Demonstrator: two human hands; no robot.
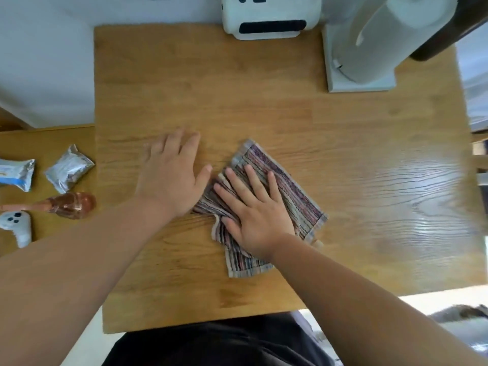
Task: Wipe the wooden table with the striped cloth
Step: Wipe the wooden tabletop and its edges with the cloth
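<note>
Mid-wipe, my right grip (257,215) lay spread flat on the striped cloth (298,199), pressing it to the wooden table (237,88). My left grip (171,178), also spread, rested on bare wood just beside it. The next move, I judged, called for a firm sweep onward.

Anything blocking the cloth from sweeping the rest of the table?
Right hand presses flat on the striped cloth. Left hand lies flat on the wooden table beside the cloth's left edge, blocking a leftward sweep. A white device and a white stand occupy the far edge.
</note>
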